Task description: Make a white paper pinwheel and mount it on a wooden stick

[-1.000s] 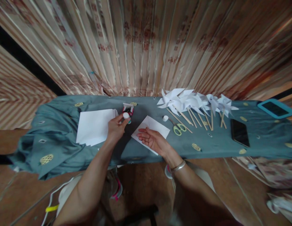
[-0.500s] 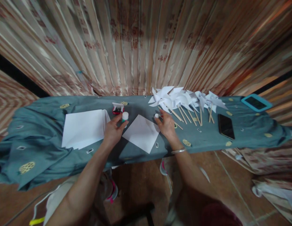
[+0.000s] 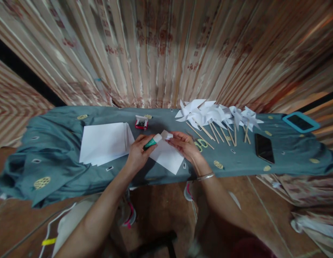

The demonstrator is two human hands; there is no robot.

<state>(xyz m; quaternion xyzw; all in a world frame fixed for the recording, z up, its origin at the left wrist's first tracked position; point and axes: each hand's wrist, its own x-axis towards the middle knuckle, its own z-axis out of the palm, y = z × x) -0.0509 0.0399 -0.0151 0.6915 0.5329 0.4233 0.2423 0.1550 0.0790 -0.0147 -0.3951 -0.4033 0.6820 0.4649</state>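
My left hand (image 3: 136, 153) is wrapped round a green and white glue stick (image 3: 151, 142), tilted with its white end up and to the right. Close to that end, the fingers of my right hand (image 3: 185, 144) pinch a small white cap (image 3: 169, 136). A small gap seems to part cap and stick. Below both hands lies a square white paper (image 3: 170, 160), its upper part partly hidden by the hands. Just right of my right hand rest scissors (image 3: 201, 144) with pale green handles.
A stack of white paper (image 3: 103, 143) lies left. Behind my left hand stands an open red box (image 3: 141, 124) of small dark items. Several white paper pinwheels (image 3: 193, 111) on sticks lie back right, beside a phone (image 3: 264, 148) and a blue-framed tablet (image 3: 301, 122).
My hands have come together over the paper, bringing the glue stick and the cap close to each other. The glue stick has tipped to the right. The view has shifted slightly.
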